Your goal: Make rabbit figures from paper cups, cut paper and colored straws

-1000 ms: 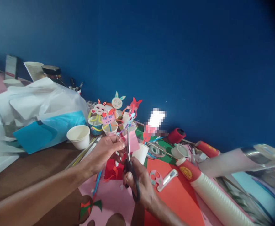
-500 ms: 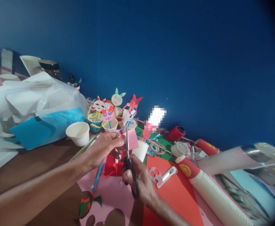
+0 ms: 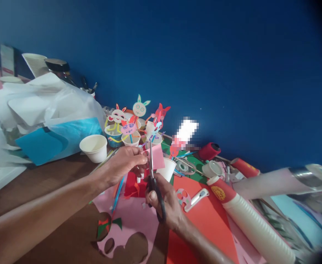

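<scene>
"Two hands full?"
"Yes — left hand (image 3: 130, 161) pinches pink paper (image 3: 157, 157) near the white cup (image 3: 167, 169); right hand (image 3: 165, 200) curls round scissors (image 3: 152, 179)."
"Risk?"
"Left fingertips (image 3: 144, 160) sit beside the blades (image 3: 151, 161) — any slip could nick them."

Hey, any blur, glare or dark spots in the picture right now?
In the head view, the scissors look fairly crisp near the centre; in the head view, the plastic bag smears toward the left edge; also in the head view, blocky pixels cover a bright white patch, and the upper right corner darkens to black.
</scene>
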`<action>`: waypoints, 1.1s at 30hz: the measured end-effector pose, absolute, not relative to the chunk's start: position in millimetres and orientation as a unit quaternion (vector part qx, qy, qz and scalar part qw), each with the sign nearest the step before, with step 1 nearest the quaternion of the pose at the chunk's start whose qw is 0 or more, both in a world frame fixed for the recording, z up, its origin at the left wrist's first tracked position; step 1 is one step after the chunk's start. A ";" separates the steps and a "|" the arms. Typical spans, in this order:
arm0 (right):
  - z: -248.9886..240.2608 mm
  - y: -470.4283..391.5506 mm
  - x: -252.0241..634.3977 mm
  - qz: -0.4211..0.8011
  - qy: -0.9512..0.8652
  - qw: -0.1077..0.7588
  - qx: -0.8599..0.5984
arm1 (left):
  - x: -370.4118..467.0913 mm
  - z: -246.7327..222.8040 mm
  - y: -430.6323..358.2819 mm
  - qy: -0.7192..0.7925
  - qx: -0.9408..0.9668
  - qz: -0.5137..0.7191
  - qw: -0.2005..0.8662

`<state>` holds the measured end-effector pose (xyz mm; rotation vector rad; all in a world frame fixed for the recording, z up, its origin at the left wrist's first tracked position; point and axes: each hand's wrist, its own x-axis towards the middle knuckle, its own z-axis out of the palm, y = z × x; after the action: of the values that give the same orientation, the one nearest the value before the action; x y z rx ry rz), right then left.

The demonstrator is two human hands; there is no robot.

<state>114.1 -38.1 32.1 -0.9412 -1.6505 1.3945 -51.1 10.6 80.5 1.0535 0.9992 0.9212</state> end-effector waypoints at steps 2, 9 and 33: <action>32.0 -37.5 114.3 0.551 -0.644 0.379 -0.371 | -52.1 79.6 11.6 0.440 0.463 0.407 0.653; 37.8 -38.0 111.8 0.568 -0.630 0.381 -0.368 | -55.0 82.3 13.8 0.460 0.469 0.392 0.644; 36.7 -34.2 113.2 0.572 -0.632 0.367 -0.373 | -53.1 82.6 13.2 0.453 0.489 0.405 0.626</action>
<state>113.2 -34.2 36.7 -0.9581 -1.6236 1.4686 -53.1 13.2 82.6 1.1227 1.0398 0.9281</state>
